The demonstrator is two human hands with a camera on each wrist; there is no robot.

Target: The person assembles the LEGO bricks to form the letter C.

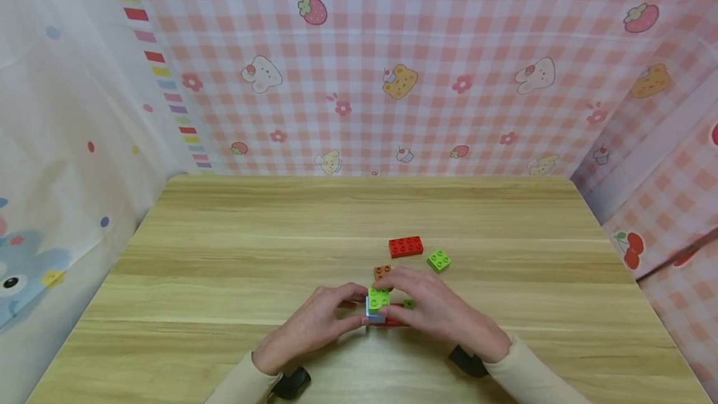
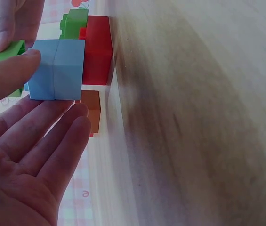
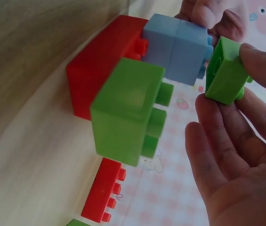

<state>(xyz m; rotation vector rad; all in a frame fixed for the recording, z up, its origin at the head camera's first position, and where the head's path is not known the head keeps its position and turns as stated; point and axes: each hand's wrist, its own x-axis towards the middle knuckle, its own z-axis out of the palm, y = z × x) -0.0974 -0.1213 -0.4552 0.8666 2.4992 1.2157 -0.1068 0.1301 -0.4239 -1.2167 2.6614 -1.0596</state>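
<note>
The left hand [image 1: 314,322] grips blue bricks [image 3: 174,48] on a red base brick [image 3: 100,61], the right hand [image 1: 430,304] pinches a lime-green brick [image 3: 228,73] just above their studs [image 3: 209,52], a stacking step seemingly calling for alignment and pressing, with an orange brick [image 1: 382,272], then a loose red brick [image 1: 406,247], beyond on the counter [image 1: 235,235].

The wooden table [image 1: 252,217] bears 4 bricks [image 1: 406,246], 2 of them red.

There are three green bricks [image 1: 378,300], two red [image 1: 406,247], two blue [image 2: 56,70], one orange [image 1: 382,272].
</note>
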